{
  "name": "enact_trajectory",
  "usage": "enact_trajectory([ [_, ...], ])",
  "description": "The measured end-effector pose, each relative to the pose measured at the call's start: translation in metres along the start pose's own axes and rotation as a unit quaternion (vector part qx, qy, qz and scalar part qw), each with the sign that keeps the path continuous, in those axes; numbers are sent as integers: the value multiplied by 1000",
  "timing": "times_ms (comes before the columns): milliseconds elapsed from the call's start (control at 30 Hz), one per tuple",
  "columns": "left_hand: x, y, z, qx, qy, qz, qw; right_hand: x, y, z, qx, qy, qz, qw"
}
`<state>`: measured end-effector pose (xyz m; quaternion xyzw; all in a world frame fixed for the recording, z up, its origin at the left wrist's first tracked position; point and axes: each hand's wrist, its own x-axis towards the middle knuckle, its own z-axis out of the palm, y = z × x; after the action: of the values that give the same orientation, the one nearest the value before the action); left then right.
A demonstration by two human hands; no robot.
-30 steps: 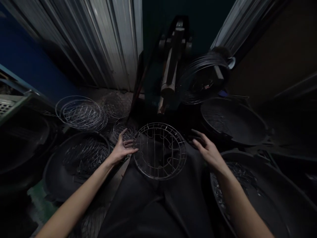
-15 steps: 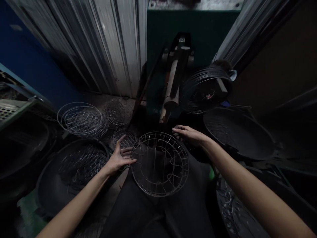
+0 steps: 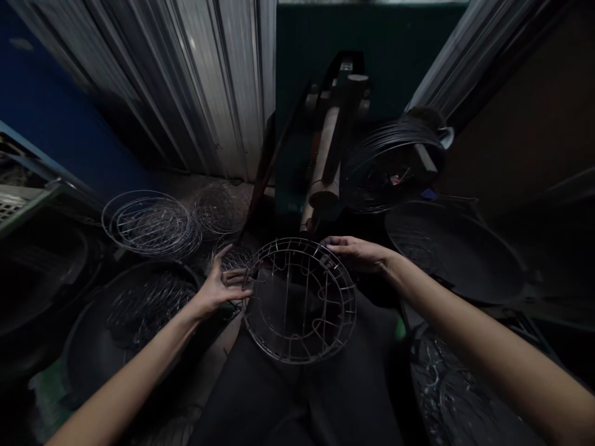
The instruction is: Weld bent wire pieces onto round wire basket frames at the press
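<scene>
A round wire rack [image 3: 287,339], made of two rings joined by short wires, with straight bars and bent loops across it, sits above my lap, its far side raised near the machine's electrode. At its left rim is my left hand [image 3: 223,286], fingers stretched out and thumb apart, with the fingertips against the wire. My right hand [image 3: 348,249] is closed in a pinch at the far right rim; its fingertips are partly hidden. Just beyond the rack's far edge is the tip of the metal electrode arm [image 3: 307,218], under a thick cylinder [image 3: 324,186].
Wire rings [image 3: 153,223] lie stacked on the floor at left. Dark pans [image 3: 88,347] of wire pieces stand left and right. A wire coil [image 3: 395,148] hangs beside the green machine [image 3: 395,49]. Corrugated metal sheeting [image 3: 199,74] stands behind.
The rack's far edge has risen slightly towards the electrode. My right fingers, just off the rim before, now meet it. My left hand stays at the left rim, and the view has shifted slightly.
</scene>
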<state>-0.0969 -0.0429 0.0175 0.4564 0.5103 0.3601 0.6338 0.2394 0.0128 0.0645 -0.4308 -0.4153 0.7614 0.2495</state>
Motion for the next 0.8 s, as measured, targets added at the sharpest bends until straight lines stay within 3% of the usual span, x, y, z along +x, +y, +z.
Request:
enact_trajectory([
  [567,10,11,-7,76,27,21,997,19,-5,-7,-17,8,79,997],
  [800,9,19,-10,71,29,-4,997,27,-16,-5,-39,10,96,995],
])
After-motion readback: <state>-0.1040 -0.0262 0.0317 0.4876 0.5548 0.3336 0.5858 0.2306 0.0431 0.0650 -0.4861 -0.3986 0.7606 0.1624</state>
